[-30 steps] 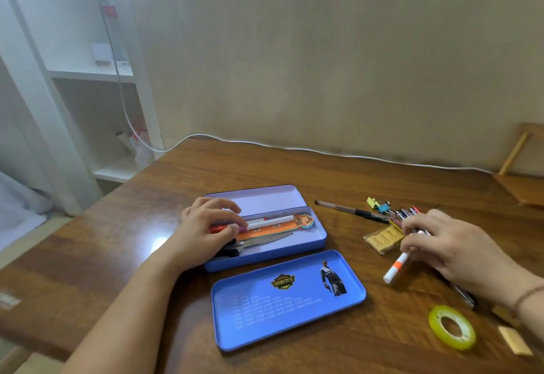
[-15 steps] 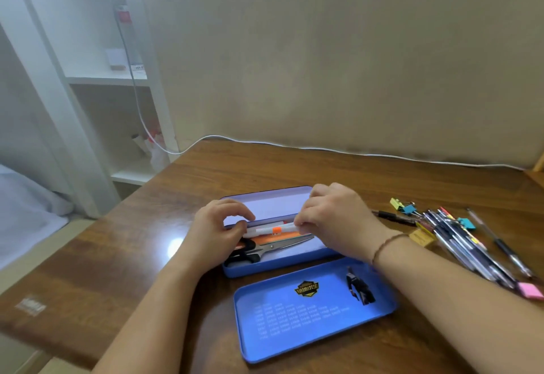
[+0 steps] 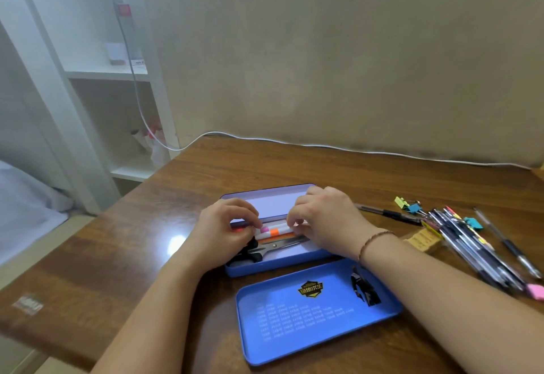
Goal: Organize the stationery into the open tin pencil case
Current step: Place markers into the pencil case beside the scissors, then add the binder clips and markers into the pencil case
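The open blue tin pencil case (image 3: 276, 266) lies mid-table, its pale inside showing at the back. In it are white markers with pink and orange bands (image 3: 272, 230), an orange ruler and black-handled scissors (image 3: 266, 248). My left hand (image 3: 219, 233) rests over the case's left end, fingertips on the markers. My right hand (image 3: 326, 222) is over the right end, fingers pinching the orange-banded marker. The lid (image 3: 316, 311) lies face up in front of the case.
A bundle of pens (image 3: 471, 245), a single black pen (image 3: 388, 213), coloured binder clips (image 3: 407, 205), a yellow eraser pack (image 3: 422, 239) and a pink eraser (image 3: 535, 291) lie at the right. A white cable (image 3: 353, 149) runs along the wall. White shelves stand left.
My right hand picked the orange-banded marker from the right pile, carried it to the case and laid it beside the other marker. The camera has shifted left; my left hand stayed on the case.
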Available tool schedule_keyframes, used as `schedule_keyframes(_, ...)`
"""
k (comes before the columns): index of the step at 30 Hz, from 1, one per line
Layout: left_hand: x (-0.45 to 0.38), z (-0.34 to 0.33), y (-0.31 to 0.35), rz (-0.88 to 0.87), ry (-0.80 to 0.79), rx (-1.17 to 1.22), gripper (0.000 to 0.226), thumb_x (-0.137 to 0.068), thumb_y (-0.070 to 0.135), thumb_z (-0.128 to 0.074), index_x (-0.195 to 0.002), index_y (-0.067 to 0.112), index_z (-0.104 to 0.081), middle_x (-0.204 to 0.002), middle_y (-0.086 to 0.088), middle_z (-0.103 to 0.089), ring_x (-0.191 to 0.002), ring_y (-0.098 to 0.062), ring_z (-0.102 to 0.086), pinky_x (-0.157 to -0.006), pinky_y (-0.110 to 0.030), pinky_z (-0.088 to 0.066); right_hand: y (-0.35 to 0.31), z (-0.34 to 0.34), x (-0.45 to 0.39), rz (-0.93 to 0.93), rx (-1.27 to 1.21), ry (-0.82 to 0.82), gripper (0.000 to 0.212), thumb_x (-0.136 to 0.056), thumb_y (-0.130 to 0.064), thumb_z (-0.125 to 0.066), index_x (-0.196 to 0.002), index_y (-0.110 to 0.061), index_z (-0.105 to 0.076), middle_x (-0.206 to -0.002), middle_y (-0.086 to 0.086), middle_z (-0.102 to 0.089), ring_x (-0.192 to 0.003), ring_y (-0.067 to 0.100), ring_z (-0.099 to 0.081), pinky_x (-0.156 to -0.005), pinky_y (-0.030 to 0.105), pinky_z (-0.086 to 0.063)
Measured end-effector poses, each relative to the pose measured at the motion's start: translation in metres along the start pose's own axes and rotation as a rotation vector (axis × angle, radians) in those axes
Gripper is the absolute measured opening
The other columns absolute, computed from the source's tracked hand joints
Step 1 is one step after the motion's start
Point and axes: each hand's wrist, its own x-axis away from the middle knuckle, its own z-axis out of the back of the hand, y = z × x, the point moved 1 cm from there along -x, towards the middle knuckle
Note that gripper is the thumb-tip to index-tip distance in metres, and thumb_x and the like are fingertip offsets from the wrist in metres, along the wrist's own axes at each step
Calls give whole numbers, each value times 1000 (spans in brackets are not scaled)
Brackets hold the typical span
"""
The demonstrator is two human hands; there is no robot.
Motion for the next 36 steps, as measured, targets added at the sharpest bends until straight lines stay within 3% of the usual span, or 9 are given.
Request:
schedule_keyframes(4, 0, 1, 2, -12, -29, -36, 21, -82, 10, -75, -79, 30, -80, -96, 14, -71, -100, -9, -64, -92, -38, -55, 4, 3, 9, -73, -64, 34, 18, -92, -41, -55, -101, -34, -69, -98, -13, -67, -87, 11, -51, -72, 28, -43)
schedule_keyframes(6, 0, 3, 3, -28, -33, -51, 7, -81, 25, -75, -82, 31, -79, -96, 15, -72, -101, -7, -63, -93, -39, -53, 6, 6, 15, -89, -100, 54, 21, -92, -42, -53, -101, -33, -69, -97, -13, -67, -84, 8, -47, -70, 26, -40)
schedule_keyframes(9, 2, 4, 6, -57, -60, -59, 27, -74, 56, -67, -89, 35, -75, -99, 19, -71, -104, -4, -61, -94, -37, -50, 7, 9, 24, -57, -146, -7, 24, -93, -42, -50, -104, -31, -69, -99, -12, -68, -92, 10, -51, -77, 30, -43)
schedule_keyframes(14, 4, 2, 3, -107, -114, -81, 35, -74, 66, -67, -100, 43, -71, -115, 25, -63, -113, -5, -57, -100, -50, -46, 15, 25, 47, -22, -179, 70, 15, -90, -33, -59, -95, -27, -72, -89, -10, -71, -87, 14, -58, -71, 33, -49)
schedule_keyframes(19, 5, 0, 4, -117, -131, -94, 45, -71, 70, -65, -112, 50, -62, -123, 32, -57, -119, -1, -52, -105, -53, -42, 81, 56, 104, -451, -179, 285, 21, -89, -19, -61, -108, -27, -67, -89, -9, -66, -83, 11, -56, -69, 31, -51)
schedule_keyframes(23, 8, -2, 5, -151, -174, -127, 61, -66, 80, -66, -118, 48, -63, -127, 33, -59, -124, 2, -51, -107, -51, -41, 140, 63, 155, -863, -34, 5, 39, -93, -14, -52, -130, -29, -54, -119, 1, -61, -101, 17, -55, -80, 33, -49)
schedule_keyframes(27, 9, -3, 8, -154, -189, -157, 63, -64, 85, -62, -115, 48, -65, -131, 32, -56, -128, 5, -46, -113, -48, -32, 160, 54, 186, -919, 31, -249, 33, -97, -28, -48, -128, -32, -55, -129, -6, -56, -124, 17, -40, -94, 38, -45)
schedule_keyframes(34, 12, -3, 11, -148, -210, -199, 60, -65, 84, -59, -114, 50, -64, -134, 33, -51, -131, 8, -39, -116, -43, -23, 159, 51, 195, -856, -38, -194, 8, -90, -39, -59, -97, -42, -56, -102, -12, -61, -105, 14, -44, -87, 38, -46)
schedule_keyframes(36, 12, -4, 13, -146, -214, -226, 58, -65, 80, -62, -114, 50, -63, -135, 34, -48, -131, 11, -36, -118, -45, -20, 158, 54, 196, -888, -106, -183, 14, -85, -38, -66, -85, -43, -52, -96, -8, -60, -99, 14, -48, -83, 39, -47)
